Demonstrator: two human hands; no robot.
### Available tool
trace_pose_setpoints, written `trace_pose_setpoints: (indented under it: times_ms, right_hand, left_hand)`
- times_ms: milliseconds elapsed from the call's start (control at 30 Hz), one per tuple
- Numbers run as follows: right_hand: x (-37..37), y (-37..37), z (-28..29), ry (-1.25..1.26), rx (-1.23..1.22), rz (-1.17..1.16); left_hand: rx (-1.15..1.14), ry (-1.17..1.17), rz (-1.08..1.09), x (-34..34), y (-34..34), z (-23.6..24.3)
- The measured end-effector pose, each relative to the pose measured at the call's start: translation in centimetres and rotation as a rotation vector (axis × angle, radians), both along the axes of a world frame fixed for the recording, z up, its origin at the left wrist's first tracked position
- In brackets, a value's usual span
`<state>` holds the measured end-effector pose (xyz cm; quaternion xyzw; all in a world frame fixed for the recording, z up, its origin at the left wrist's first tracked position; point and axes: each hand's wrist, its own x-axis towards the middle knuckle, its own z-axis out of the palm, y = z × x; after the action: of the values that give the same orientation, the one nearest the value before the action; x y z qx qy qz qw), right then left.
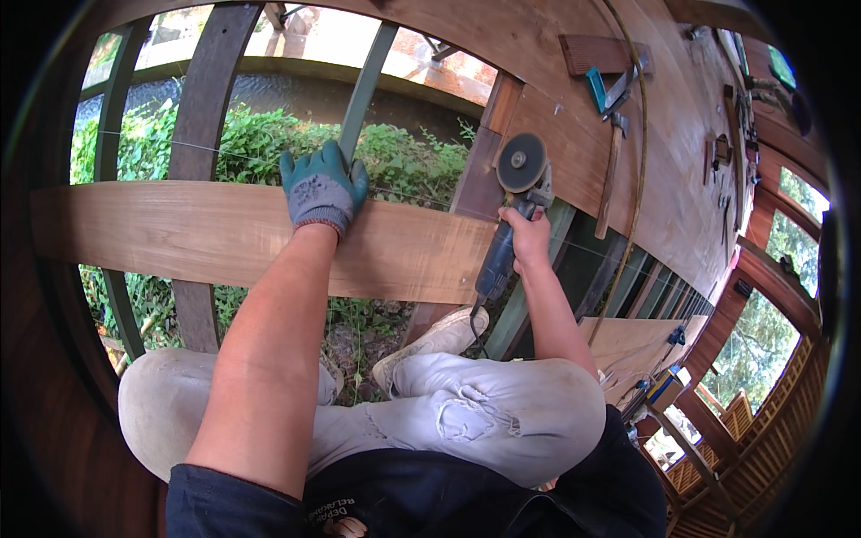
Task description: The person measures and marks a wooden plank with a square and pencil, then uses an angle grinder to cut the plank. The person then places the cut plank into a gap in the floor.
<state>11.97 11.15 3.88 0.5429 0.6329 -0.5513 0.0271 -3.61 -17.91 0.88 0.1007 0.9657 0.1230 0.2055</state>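
We spread our gloved left hand [323, 190] across the far edge of the wooden plank [179, 231] beneath it, while our bare right hand [529, 240] curls around the angle grinder [496, 262], its round disc [521, 161] just beyond that hand

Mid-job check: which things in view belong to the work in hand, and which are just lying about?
In use:
wooden plank, under the gloved left hand
angle grinder, held in the right hand

Seemingly just lying about:
hammer
teal-handled tool
short brown board

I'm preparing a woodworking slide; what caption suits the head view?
Gloved left hand on a wooden plank, bare right hand holding an angle grinder, with green foliage below.
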Motion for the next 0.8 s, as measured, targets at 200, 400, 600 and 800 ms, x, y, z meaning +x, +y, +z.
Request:
trace_pose_setpoints:
  times_ms: [200,400,600,800]
  right_hand:
    - [0.1,-0.3,0.1,-0.013,-0.001,0.011]
    - [-0.5,0.2,0.1,0.013,-0.002,0.012]
    - [-0.7,0.2,0.0,-0.002,-0.004,0.017]
    - [-0.9,0.5,-0.2,0.013,0.006,0.003]
  left_hand:
    - [-0.007,-0.009,0.004,-0.1,0.0,0.0]
    - [-0.017,-0.009,0.001,0.0,0.1,0.1]
    - [-0.02,0.004,-0.003,-0.1,0.0,0.0]
    - [-0.027,-0.012,-0.009,-0.1,0.1,0.1]
